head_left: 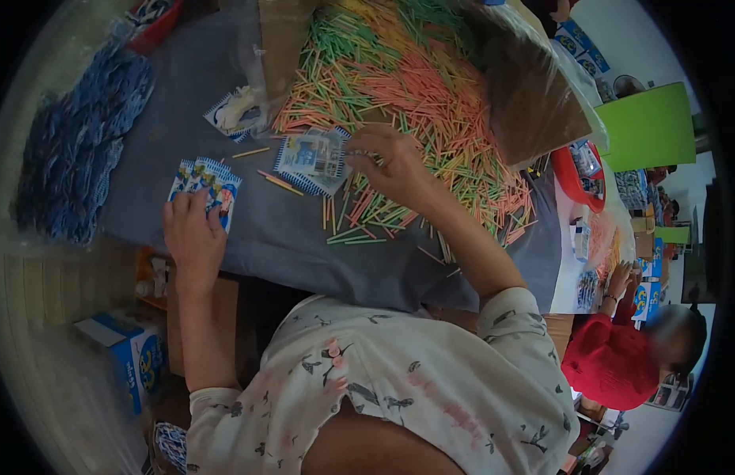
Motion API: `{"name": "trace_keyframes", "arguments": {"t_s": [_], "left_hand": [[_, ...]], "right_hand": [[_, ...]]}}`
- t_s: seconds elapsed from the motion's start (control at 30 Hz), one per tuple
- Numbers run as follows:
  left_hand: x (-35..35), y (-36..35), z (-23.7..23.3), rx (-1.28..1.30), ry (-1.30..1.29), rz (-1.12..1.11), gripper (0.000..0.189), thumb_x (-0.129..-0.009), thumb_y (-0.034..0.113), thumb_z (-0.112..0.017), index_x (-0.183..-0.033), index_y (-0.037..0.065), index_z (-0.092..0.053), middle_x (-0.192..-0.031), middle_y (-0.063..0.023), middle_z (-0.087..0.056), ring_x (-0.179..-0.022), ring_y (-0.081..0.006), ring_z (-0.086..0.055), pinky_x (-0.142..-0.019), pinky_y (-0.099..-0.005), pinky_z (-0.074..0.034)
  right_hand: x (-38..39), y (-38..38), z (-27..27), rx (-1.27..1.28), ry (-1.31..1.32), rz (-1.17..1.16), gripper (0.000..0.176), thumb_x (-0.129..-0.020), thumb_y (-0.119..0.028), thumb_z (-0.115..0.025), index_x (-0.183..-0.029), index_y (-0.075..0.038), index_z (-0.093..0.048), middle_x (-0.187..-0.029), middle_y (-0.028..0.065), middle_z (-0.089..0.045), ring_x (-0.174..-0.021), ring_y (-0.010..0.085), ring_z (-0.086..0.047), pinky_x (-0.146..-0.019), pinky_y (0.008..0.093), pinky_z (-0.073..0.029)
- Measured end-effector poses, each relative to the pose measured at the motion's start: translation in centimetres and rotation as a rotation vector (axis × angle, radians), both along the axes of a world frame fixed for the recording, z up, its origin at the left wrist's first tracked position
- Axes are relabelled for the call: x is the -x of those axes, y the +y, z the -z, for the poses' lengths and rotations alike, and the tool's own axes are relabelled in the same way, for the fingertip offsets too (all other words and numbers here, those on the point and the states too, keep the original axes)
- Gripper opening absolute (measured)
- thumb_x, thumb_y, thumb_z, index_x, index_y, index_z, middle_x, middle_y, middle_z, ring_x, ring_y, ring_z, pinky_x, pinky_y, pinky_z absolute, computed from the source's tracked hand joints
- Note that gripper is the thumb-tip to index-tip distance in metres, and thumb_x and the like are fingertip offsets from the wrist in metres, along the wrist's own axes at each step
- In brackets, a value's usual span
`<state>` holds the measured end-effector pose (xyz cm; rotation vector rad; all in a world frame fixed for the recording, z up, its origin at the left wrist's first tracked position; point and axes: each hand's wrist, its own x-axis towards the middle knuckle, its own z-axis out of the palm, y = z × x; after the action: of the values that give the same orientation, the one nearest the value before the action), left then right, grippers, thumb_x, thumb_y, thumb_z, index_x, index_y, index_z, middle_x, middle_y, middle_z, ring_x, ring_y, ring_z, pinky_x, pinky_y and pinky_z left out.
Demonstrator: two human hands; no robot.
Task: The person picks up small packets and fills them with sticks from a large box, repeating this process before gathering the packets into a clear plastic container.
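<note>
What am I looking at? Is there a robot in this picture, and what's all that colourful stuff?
No robot here, just a person with bare hands. The one picture comes from a camera on their head, looking down, so their own patterned shirt shows too. On the grey cloth lies a big pile of thin pink, green, yellow and orange sticks. The left hand rests on small blue-and-white printed packets. The right hand touches a see-through packet with blue edges; how tight its grip is, I can't tell. Off to the right is another person in red.
</note>
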<state>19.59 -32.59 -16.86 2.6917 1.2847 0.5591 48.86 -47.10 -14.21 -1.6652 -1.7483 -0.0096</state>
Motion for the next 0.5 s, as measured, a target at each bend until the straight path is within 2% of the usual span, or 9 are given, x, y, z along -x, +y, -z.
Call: {"name": "trace_keyframes", "arguments": {"t_s": [0.07,0.13,0.2,0.23,0.3,0.33,0.37,0.43,0.5], "left_hand": [[-0.9,-0.8,-1.2,-0.138,0.015,-0.010,0.035,-0.081,0.008,-0.069,-0.115,0.004,-0.063,-0.105,-0.0134,-0.058,-0.103,-0.0321,-0.052,-0.089,-0.0417,-0.045],[-2.5,-1.6,-2.1,-0.272,0.022,-0.028,0.038,-0.080,0.009,-0.069,-0.117,0.005,-0.062,-0.104,-0.0124,-0.056,-0.102,-0.0329,-0.051,-0.088,-0.0420,-0.045],[-4.3,-1.9,-2.7,-0.340,-0.140,0.090,0.033,-0.079,0.009,-0.070,-0.112,0.005,-0.064,-0.101,-0.0125,-0.056,-0.099,-0.0326,-0.052,-0.086,-0.0423,-0.045],[-5.8,-2.3,-2.9,-0.340,-0.143,0.084,0.033,-0.079,0.009,-0.070,-0.112,0.005,-0.064,-0.101,-0.0125,-0.056,-0.099,-0.0326,-0.052,-0.086,-0.0423,-0.045],[-9.2,-3.2,-2.8,0.044,-0.277,0.435,0.028,-0.078,0.011,-0.070,-0.105,0.003,-0.065,-0.103,-0.0135,-0.056,-0.100,-0.0333,-0.052,-0.083,-0.0433,-0.047],[-10.4,-3.9,-2.3,0.036,-0.279,0.438,0.028,-0.078,0.011,-0.070,-0.105,0.003,-0.065,-0.103,-0.0135,-0.056,-0.100,-0.0333,-0.052,-0.083,-0.0433,-0.047],[-12.0,-4.2,-1.4,0.084,-0.167,0.465,0.027,-0.078,0.011,-0.070,-0.102,0.002,-0.064,-0.104,-0.0148,-0.055,-0.101,-0.0347,-0.052,-0.084,-0.0439,-0.047],[-15.1,-4.1,-0.5,0.065,-0.030,0.493,0.023,-0.078,0.013,-0.068,-0.096,0.000,-0.062,-0.103,-0.0162,-0.054,-0.102,-0.0364,-0.052,-0.083,-0.0451,-0.047],[-15.8,-4.7,0.5,-0.046,0.014,0.501,0.020,-0.077,0.009,-0.065,-0.092,-0.003,-0.061,-0.097,-0.0157,-0.053,-0.097,-0.0352,-0.052,-0.078,-0.0452,-0.049]], "right_hand": [[-3.2,-0.5,-0.2,-0.042,-0.074,0.066,0.015,-0.081,-0.012,-0.067,-0.093,-0.003,-0.069,-0.094,0.0163,-0.065,-0.085,0.0367,-0.062,-0.076,0.0436,-0.050],[-7.0,-0.8,-0.4,0.065,-0.243,0.294,0.017,-0.081,-0.016,-0.068,-0.094,-0.005,-0.070,-0.095,0.0149,-0.065,-0.093,0.0346,-0.061,-0.079,0.0464,-0.050],[-9.7,-0.3,-0.6,0.136,-0.359,0.350,0.020,-0.081,-0.018,-0.068,-0.096,-0.006,-0.070,-0.101,0.0144,-0.064,-0.100,0.0338,-0.059,-0.079,0.0487,-0.049],[-10.5,0.3,-0.9,0.207,-0.469,0.398,0.023,-0.081,-0.021,-0.068,-0.099,-0.008,-0.070,-0.107,0.0140,-0.063,-0.106,0.0330,-0.057,-0.080,0.0510,-0.049],[-10.7,2.6,-1.0,0.316,-0.605,0.408,0.026,-0.082,-0.025,-0.068,-0.104,-0.010,-0.069,-0.113,0.0127,-0.062,-0.110,0.0325,-0.055,-0.082,0.0548,-0.047],[-10.3,3.9,-1.1,0.428,-0.739,0.429,0.030,-0.082,-0.028,-0.068,-0.108,-0.013,-0.069,-0.118,0.0115,-0.060,-0.114,0.0319,-0.053,-0.084,0.0586,-0.044],[-9.6,4.8,-1.2,0.412,-0.701,0.411,0.034,-0.082,-0.032,-0.069,-0.111,-0.013,-0.068,-0.120,0.0108,-0.059,-0.113,0.0319,-0.053,-0.087,0.0598,-0.042],[-10.1,6.3,0.8,0.314,-0.742,0.431,0.043,-0.082,-0.038,-0.069,-0.116,-0.012,-0.067,-0.120,0.0107,-0.059,-0.113,0.0312,-0.053,-0.091,0.0601,-0.038],[-10.4,8.1,1.0,0.484,-0.857,0.487,0.048,-0.080,-0.041,-0.069,-0.116,-0.009,-0.066,-0.119,0.0124,-0.059,-0.114,0.0299,-0.052,-0.093,0.0565,-0.038]]}}
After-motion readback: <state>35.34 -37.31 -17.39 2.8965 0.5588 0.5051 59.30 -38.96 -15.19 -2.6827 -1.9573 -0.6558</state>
